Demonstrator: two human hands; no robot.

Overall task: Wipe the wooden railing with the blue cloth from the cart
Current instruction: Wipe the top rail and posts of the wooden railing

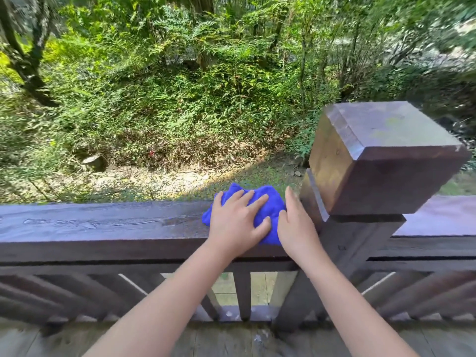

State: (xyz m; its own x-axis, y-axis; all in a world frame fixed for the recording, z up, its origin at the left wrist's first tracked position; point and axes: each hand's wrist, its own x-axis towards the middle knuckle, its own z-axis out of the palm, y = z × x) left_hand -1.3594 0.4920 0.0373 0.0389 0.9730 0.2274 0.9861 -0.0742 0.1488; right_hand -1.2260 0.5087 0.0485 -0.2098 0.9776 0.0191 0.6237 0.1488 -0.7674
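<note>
One blue cloth (pixel 268 207), two hands, one railing (pixel 103 225), one post (pixel 381 155).

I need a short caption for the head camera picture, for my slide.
Both hands, left hand and right hand, press a blue cloth on the wooden railing beside a square post.

Dark wooden railing (pixel 103 225), flat top rail; bunched blue cloth (pixel 268 204) on it, beside post (pixel 381 161).

A crumpled blue cloth (pixel 268 204) lies on the wooden railing (pixel 103 225) top, at its end just beside the square post (pixel 381 155); the left hand (pixel 235 222) presses flat on it, the right hand (pixel 296 225) touches its right edge
</note>
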